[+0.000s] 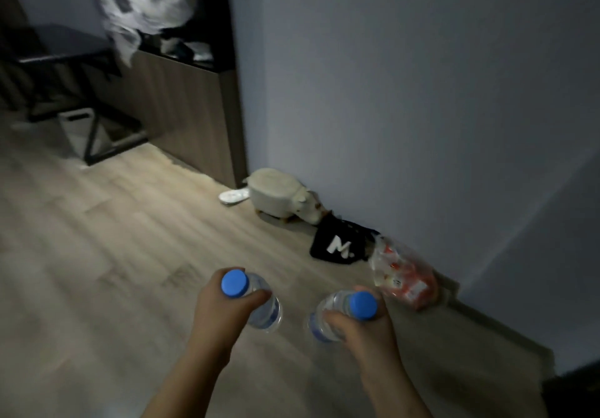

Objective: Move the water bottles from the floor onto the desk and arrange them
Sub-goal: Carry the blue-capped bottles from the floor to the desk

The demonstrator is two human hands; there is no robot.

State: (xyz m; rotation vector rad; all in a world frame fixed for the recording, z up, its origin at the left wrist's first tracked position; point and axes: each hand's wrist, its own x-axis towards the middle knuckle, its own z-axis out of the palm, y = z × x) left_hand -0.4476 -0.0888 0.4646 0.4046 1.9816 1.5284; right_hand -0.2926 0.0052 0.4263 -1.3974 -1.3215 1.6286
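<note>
My left hand (216, 310) is shut around a clear water bottle (264, 308) with a blue cap, held above the wooden floor. My right hand (360, 326) grips a second clear water bottle (324, 318), also blue-capped, tilted slightly to the right. Both bottles hang in the air in front of me, about a hand's width apart. A dark desk (61, 49) with black metal legs stands at the far left of the dim room.
A wooden cabinet (181, 102) with crumpled cloth on top stands beside the desk. Along the wall lie a white animal-shaped stool (279, 193), a white slipper (233, 196), a black bag (337, 245) and a red-and-clear plastic bag (402, 274). A white bin (76, 128) sits under the desk.
</note>
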